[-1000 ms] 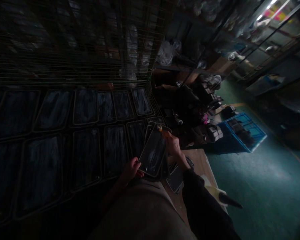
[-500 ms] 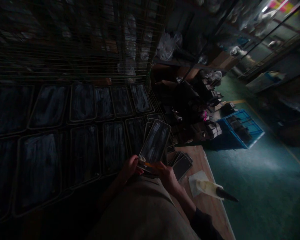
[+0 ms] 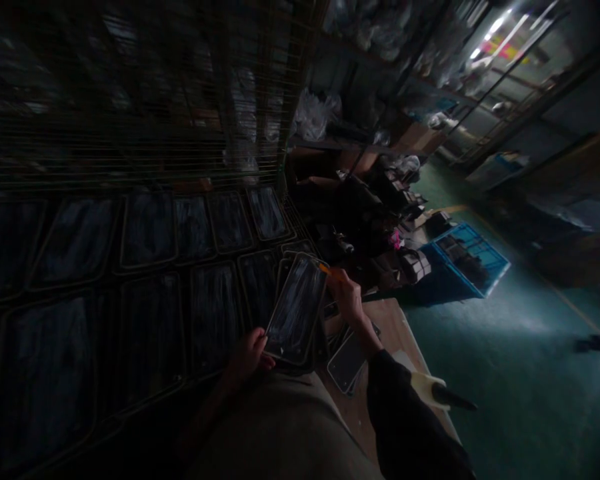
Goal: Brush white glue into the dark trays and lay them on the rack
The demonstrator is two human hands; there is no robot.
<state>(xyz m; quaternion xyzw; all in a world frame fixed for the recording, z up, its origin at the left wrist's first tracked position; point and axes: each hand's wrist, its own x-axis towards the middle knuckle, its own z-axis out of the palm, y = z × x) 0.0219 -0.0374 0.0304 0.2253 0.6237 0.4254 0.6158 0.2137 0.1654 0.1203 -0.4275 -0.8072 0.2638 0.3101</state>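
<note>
My left hand grips the near left corner of a dark rectangular panel with a pale rim and whitish streaks on its face. The panel is tilted in front of my body. In my right hand is a brush with an orange handle, its tip at the panel's far right corner. Below my right forearm, several similar panels lie stacked on a wooden table. A pale bottle with a black tip lies on that table, partly hidden by my sleeve.
To the left, rows of streaked panels lie side by side before a wire mesh wall. Boxes and bundled dark items sit beyond the table. A blue crate stands on the green floor. The light is dim.
My right hand has moved the brush from the panel's near edge away to its far right corner. The panel's near end now shows. The whole view has shifted slightly.
</note>
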